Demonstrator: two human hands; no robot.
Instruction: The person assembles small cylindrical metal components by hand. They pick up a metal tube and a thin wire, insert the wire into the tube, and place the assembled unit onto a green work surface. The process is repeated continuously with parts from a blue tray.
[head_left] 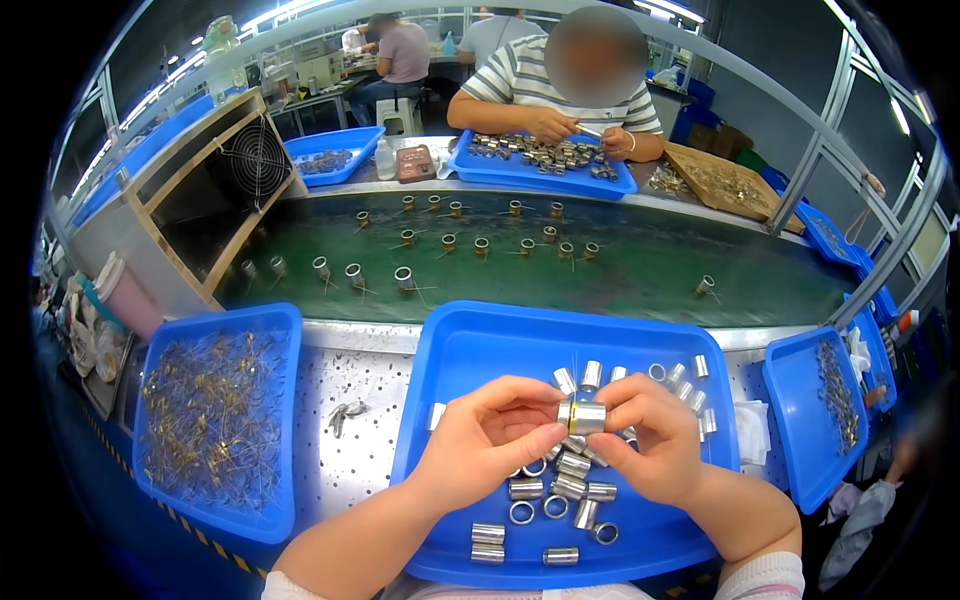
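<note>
Above the large blue tray (470,340) in front of me, both my hands hold one shiny metal sleeve (590,418) with a yellowish band near its left part. My left hand (490,432) pinches its left end between thumb and fingers. Around the right end, the thumb and fingers of my right hand (655,437) are closed. Loose metal sleeves (573,465) lie in the tray beneath and around my hands, some on their sides, others standing with the ring-shaped end up. Part of the pile is hidden behind my fingers.
A left blue tray (290,420) holds thin wired parts; a right blue tray (790,400) holds small metal pieces. Beyond runs a green conveyor belt (620,285) carrying several sleeves with wires. Across it, a person in a striped shirt (510,75) handles parts over another blue tray (540,183).
</note>
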